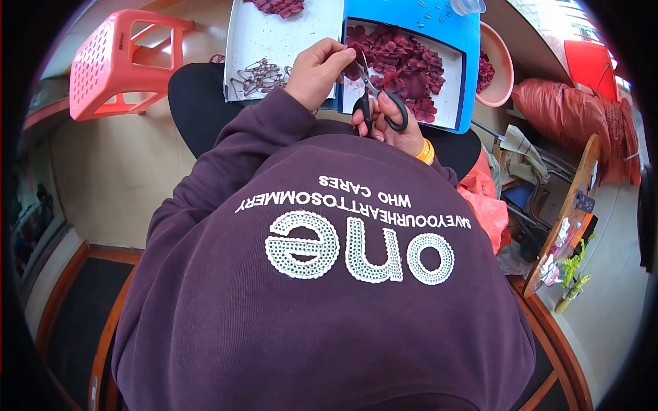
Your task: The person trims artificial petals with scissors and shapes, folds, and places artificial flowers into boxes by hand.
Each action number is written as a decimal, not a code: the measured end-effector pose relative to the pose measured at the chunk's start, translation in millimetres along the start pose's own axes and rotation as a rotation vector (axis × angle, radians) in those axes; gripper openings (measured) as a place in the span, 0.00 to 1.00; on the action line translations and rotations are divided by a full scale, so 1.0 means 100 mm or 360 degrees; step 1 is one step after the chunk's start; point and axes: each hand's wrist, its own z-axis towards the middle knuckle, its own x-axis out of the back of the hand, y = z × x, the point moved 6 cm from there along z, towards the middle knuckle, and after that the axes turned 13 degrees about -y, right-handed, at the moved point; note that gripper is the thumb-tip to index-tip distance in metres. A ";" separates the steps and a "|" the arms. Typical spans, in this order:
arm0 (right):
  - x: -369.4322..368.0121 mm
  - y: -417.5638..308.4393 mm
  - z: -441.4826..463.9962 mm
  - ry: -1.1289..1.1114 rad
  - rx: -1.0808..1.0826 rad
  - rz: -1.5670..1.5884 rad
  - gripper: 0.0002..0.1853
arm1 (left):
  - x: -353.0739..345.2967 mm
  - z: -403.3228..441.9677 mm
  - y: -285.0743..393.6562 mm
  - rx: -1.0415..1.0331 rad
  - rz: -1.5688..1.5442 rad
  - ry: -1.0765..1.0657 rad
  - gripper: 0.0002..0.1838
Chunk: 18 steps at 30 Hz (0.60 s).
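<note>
My left hand [317, 72] pinches a dark red fabric petal [354, 69] between thumb and fingertips. My right hand [397, 125] has its fingers in the black handles of a pair of scissors [369, 88]. The blades point up and away from me, close beside the pinched petal; whether they touch it I cannot tell. Beneath and beyond both hands, a heap of dark red petals [411, 65] fills much of a white-lined box [449, 109]. Left of it, a white tray [288, 34] holds a pile of thin dark metal pins [260, 77] and more red petals [277, 5] at its far end.
A blue surface [469, 61] borders the petal box, with small bits and a clear cup [468, 5] on it. A pink bowl [504, 82] with dark red flowers stands to the right. Further out are a pink stool [103, 65] at left and a reddish sack [572, 113] at right.
</note>
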 end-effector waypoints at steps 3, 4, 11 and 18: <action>-0.02 -0.01 -0.01 0.0016 -0.0027 -0.0053 0.24 | 0.00 -0.01 0.03 -0.0136 0.0147 -0.0021 0.07; -0.02 0.00 -0.01 0.0019 -0.0036 -0.0059 0.24 | 0.02 0.00 0.01 -0.0069 0.0086 -0.0013 0.07; -0.05 -0.02 -0.03 0.0019 -0.0109 -0.0082 0.22 | 0.04 -0.05 -0.07 0.0318 -0.0197 0.0042 0.08; -0.03 0.02 -0.02 0.0286 -0.0037 -0.0136 0.16 | 0.06 -0.07 -0.10 0.0530 -0.0465 0.0131 0.09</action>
